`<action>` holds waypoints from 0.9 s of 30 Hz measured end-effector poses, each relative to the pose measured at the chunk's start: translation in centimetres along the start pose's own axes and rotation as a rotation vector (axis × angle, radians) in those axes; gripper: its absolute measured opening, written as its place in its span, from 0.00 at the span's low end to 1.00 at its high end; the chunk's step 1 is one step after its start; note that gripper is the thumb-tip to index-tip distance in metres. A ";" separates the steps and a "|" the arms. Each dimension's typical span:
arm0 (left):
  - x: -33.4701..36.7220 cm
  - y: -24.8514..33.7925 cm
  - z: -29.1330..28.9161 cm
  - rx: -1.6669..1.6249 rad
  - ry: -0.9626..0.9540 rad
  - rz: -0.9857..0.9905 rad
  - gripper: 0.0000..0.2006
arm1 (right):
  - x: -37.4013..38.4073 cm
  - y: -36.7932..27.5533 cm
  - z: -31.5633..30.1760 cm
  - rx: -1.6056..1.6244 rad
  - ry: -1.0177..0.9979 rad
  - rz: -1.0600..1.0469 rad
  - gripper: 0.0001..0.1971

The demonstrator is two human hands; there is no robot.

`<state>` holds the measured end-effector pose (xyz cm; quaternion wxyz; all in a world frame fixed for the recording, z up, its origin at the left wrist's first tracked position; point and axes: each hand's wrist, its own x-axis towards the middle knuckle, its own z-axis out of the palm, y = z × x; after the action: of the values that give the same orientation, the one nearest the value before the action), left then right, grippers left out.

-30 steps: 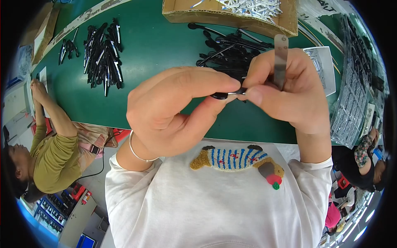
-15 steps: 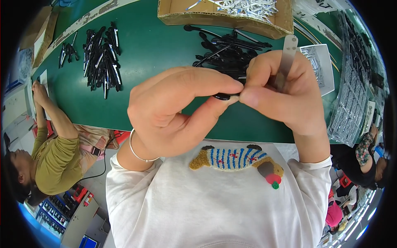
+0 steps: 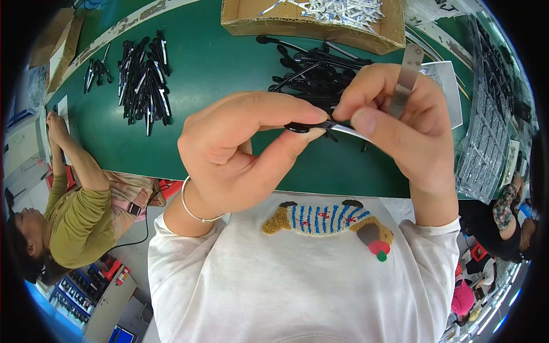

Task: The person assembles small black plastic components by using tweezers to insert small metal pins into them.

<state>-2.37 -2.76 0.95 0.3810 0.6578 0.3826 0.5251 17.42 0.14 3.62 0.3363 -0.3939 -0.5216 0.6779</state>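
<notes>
My left hand (image 3: pixel 240 154) pinches a slender black piece (image 3: pixel 297 127) with a rounded end, thumb below and forefinger above. A shiny silvery strip (image 3: pixel 350 132) runs along the piece toward my right hand (image 3: pixel 406 120). That hand keeps a flat metal tool (image 3: pixel 407 77), perhaps tweezers, between its curled fingers; the tool's lower end is hidden. Its thumb meets the strip's far end, though I cannot tell whether it grips there. Beyond my hands lies a loose pile of similar black pieces (image 3: pixel 320 74).
At the far edge stands a cardboard box (image 3: pixel 257 26) of white slips. More black pieces (image 3: pixel 143 80) lie at left on the green table (image 3: pixel 200 63). Right are a white box (image 3: pixel 454 97) and clear plastic trays (image 3: pixel 483 143). A person (image 3: pixel 80 223) sits at the left side.
My right hand has drawn away to the right from my left fingertips. More of the black piece and its silvery strip now shows between the hands.
</notes>
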 end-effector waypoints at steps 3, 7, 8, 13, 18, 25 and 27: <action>0.0 0.2 -0.2 0.079 -0.020 0.016 0.10 | 0.0 -0.1 0.4 -0.076 -0.023 -0.052 0.03; 0.4 0.5 -0.3 0.213 -0.080 0.120 0.11 | 0.6 -0.6 -0.2 -0.019 -0.111 0.067 0.07; 0.5 0.5 -0.3 0.254 -0.099 0.182 0.12 | 0.9 -0.5 -0.4 -0.017 -0.111 0.068 0.07; 0.8 0.2 -0.5 0.293 -0.213 0.304 0.10 | 1.4 0.2 -0.8 0.257 -0.244 0.290 0.09; 0.8 -0.2 -0.1 0.284 -0.113 0.302 0.14 | 0.8 0.9 -0.9 0.189 -0.209 0.259 0.10; 1.2 0.0 -0.5 0.270 -0.191 0.334 0.10 | 1.1 0.8 -0.4 0.294 -0.178 0.273 0.11; 1.2 0.1 -0.6 0.265 -0.170 0.324 0.10 | 1.0 0.7 -0.3 0.305 -0.169 0.289 0.11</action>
<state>-2.74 -1.65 1.59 0.2328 0.7969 0.3039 0.4672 17.20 0.98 2.74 0.2467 -0.3509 -0.3776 0.8206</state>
